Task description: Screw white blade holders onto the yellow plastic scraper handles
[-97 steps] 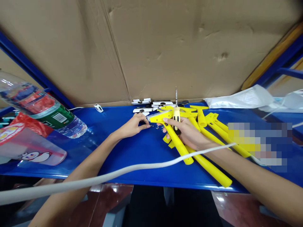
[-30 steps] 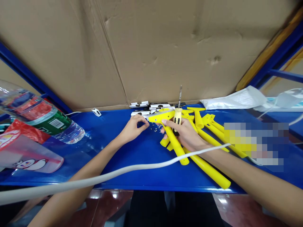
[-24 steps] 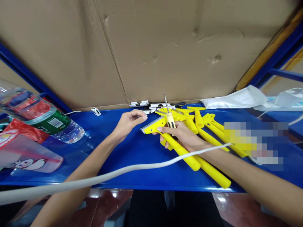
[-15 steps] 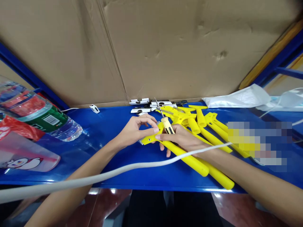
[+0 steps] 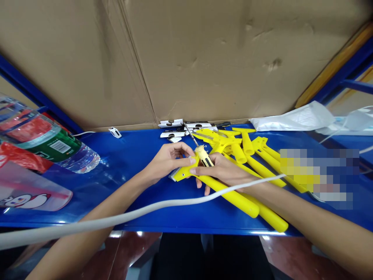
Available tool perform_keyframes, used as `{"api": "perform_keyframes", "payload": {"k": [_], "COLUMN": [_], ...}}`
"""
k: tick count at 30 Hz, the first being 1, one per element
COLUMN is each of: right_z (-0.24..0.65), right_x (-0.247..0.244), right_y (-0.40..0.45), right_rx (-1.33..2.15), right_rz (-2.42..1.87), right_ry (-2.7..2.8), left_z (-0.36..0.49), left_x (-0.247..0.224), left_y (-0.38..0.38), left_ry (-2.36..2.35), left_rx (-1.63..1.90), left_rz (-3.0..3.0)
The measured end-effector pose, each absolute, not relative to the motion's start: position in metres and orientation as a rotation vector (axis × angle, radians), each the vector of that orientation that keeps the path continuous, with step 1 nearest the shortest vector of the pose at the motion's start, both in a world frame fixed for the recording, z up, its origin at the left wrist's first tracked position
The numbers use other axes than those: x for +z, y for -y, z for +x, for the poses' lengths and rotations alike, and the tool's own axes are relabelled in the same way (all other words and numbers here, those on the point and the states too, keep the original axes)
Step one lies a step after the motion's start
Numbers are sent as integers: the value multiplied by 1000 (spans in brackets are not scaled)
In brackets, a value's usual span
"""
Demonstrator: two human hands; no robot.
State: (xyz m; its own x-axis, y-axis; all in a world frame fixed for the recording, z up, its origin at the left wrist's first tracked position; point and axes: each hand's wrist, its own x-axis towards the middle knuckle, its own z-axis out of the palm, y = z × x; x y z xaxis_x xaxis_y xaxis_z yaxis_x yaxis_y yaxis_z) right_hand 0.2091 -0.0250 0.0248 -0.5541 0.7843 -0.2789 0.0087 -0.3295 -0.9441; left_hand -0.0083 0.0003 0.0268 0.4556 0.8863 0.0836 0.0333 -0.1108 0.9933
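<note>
My right hand [image 5: 223,171] grips a yellow plastic scraper [image 5: 230,192] just behind its head and also holds a yellow-and-black screwdriver [image 5: 201,151], whose shaft points up and to the left. My left hand [image 5: 169,161] pinches something too small to make out against the scraper's flat head [image 5: 182,174]. Both hands meet over the middle of the blue shelf [image 5: 140,155].
A pile of yellow scrapers [image 5: 247,149] lies to the right. White blade parts [image 5: 175,130] sit by the cardboard back wall [image 5: 186,58]. A water bottle [image 5: 49,142] and plastic bag [image 5: 26,182] are at left. A white cable [image 5: 131,216] crosses in front.
My left hand left the small screws on the shelf and came to the scraper head. My right hand drew the scraper nearer and tilted the screwdriver to the left.
</note>
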Motion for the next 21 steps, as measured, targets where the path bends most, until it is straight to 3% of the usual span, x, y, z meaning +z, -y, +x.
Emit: {"api": "perform_keyframes", "payload": {"k": [21], "right_z": [212], "right_x": [5], "right_y": [15], "right_rx": [1768], "right_rz": [-1024], "right_ry": [1252], "left_z": [-3], "left_x": [28], "left_y": [-1], "left_ry": [-1037], "left_rx": [1065], "left_rz": [1427]}}
